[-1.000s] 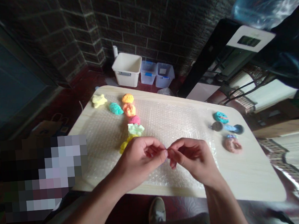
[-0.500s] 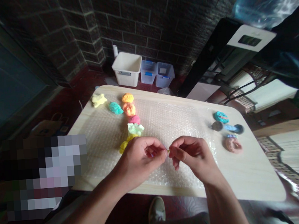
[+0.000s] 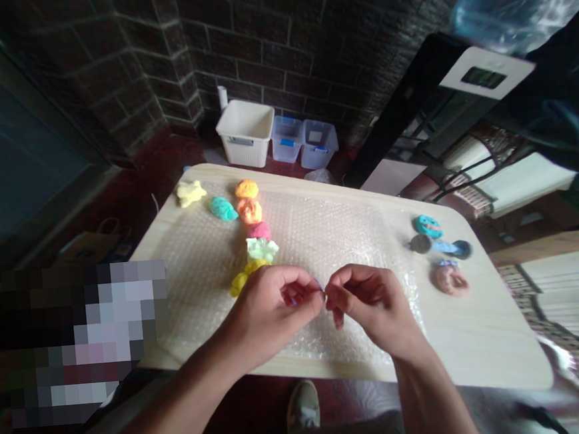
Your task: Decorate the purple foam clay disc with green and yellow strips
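Note:
Above the bubble wrap (image 3: 330,227), my left hand (image 3: 276,308) is closed around a small purple piece of modelling clay (image 3: 318,283), mostly hidden by the fingers. The thumb and forefinger of my right hand (image 3: 366,304) pinch a tiny yellow bit of clay (image 3: 326,296) against it, and the fingertips of both hands nearly meet. Just beyond my left hand lies a yellow clay lump (image 3: 247,276). Behind it, in a row, are a pale green clay piece (image 3: 262,248), a pink lump (image 3: 259,231), an orange one (image 3: 249,211) and a yellow-orange one (image 3: 246,189).
A teal clay piece (image 3: 223,208) and a pale yellow star shape (image 3: 190,193) sit at the table's far left. On the right are a teal disc (image 3: 428,226), a blue piece with dark round ends (image 3: 445,247) and a brownish ring (image 3: 451,280). Bins (image 3: 246,137) stand behind.
My right hand has shifted slightly left, bringing its fingertips closer to those of my left hand. The clay pieces on the table stay where they were.

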Tool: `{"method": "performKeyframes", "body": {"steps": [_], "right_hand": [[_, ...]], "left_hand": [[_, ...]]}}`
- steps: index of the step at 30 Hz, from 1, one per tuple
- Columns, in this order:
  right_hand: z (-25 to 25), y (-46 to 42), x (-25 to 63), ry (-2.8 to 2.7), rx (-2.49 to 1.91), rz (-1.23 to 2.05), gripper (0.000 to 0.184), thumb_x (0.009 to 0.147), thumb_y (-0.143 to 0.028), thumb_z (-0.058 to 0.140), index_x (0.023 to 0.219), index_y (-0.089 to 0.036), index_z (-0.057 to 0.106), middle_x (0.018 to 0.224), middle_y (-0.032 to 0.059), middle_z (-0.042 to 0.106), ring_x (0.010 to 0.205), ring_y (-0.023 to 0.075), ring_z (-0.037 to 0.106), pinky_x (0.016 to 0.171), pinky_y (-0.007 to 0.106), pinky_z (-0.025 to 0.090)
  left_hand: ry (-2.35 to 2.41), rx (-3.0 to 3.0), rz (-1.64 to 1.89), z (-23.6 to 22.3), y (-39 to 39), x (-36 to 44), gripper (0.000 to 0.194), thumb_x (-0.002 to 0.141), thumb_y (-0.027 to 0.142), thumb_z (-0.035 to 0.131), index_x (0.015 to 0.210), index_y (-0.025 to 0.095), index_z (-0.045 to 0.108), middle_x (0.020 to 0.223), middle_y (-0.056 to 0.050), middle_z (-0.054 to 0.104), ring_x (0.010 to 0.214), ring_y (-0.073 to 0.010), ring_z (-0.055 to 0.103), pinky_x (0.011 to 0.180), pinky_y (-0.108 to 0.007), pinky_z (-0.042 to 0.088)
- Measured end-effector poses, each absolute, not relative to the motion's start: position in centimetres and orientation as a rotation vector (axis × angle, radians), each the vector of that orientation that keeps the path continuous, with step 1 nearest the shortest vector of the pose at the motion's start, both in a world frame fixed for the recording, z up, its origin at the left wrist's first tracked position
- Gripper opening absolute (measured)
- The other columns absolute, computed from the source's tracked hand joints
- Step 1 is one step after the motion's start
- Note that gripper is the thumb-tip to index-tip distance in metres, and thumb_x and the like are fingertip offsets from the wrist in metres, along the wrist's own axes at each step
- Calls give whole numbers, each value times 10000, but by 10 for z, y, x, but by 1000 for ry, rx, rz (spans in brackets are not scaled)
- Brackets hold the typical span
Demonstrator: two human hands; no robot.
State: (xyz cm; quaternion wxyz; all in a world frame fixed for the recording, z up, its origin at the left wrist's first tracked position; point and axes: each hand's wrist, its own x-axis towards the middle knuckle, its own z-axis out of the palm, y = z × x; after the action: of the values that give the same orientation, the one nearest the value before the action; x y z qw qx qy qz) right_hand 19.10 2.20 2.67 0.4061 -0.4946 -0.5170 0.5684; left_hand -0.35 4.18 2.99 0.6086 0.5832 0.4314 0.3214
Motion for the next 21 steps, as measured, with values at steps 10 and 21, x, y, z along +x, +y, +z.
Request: {"method": "performKeyframes", "body": {"steps": [10, 21], "right_hand": [[24, 22, 195, -1273, -1180, 1393, 205, 887, -348, 842, 963, -165, 790, 677, 32, 732, 507, 119, 644, 492, 222, 534], [23, 23, 195, -1285, -1224, 1390, 264, 917, -395, 817, 833, -146, 792, 676, 63, 747, 505, 117, 626, 493, 229, 519]], "left_hand": [[1006, 1309, 765, 25, 43, -5, 145, 851, 270, 707, 843, 136, 762, 801, -65, 767, 751, -184, 675, 680, -286, 502], [949, 1226, 758, 17, 42, -4, 226, 892, 333, 732, 954, 118, 764, 899, -112, 806, 846, -228, 745, 753, -318, 560]]}}
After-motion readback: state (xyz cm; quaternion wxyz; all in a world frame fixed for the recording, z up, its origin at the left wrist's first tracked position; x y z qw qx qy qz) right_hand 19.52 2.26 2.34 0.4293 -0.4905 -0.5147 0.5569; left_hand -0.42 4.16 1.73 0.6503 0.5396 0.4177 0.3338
